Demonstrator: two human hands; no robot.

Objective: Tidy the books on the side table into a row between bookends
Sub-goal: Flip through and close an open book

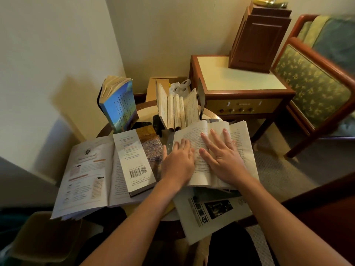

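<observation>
Nearest, a newspaper (211, 214) hangs over the round counter (146, 113). Just past it, the left grip (177, 162) and right grip (222, 156) lie flat with straight fingers, grasping nothing, pressing on an open book (240, 150). To the left a barcode book (136, 160) lies on a big open book (84, 173). Behind, a blue book (119, 108) stands beside books (176, 110) between black bookends (201, 100), with a box (153, 87), cabinet (240, 83) and armchair (315, 83) by the pale wall (57, 54).

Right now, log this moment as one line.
left hand: flat on open book | right hand: flat on open book | upright books: between bookends | blue book: standing apart
</observation>
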